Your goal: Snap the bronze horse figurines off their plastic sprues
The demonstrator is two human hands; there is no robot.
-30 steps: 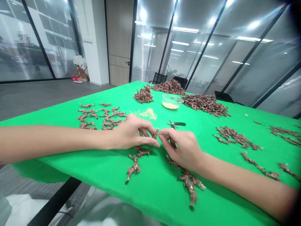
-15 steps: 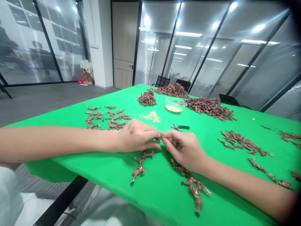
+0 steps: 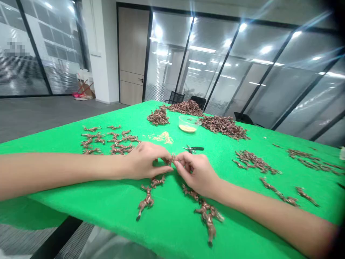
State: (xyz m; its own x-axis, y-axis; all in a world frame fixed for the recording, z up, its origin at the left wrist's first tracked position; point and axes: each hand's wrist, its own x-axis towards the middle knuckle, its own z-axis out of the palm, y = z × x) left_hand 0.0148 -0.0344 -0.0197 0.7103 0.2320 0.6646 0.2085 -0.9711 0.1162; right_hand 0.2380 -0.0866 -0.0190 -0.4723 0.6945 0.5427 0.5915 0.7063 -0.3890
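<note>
Fingertip to fingertip over the table, my left hand (image 3: 145, 160) and my right hand (image 3: 196, 172) meet at a small brown animal figurine (image 3: 171, 158). My left hand grips it between thumb and fingers. My right thumb and forefinger are pinched at its right end; any small piece between them is too hidden to make out. Below my left hand lies another brown figurine (image 3: 146, 202), and more figurines (image 3: 208, 219) lie close together under my right wrist. Beyond my right hand are black-handled pliers (image 3: 193, 149).
A green cloth (image 3: 113, 201) covers the table. Further back are a heap of tiny pale pieces (image 3: 165, 137), a clear plastic bowl (image 3: 188, 126) holding more, and large figurine piles (image 3: 223, 126). Figurines in rows (image 3: 107, 140) lie left; loose groups (image 3: 254, 161) lie right.
The view has swung right, so the scene sits further left. Both hands stay together at the figurine, with only slight finger movement; a wider gap shows between my left thumb and fingers.
</note>
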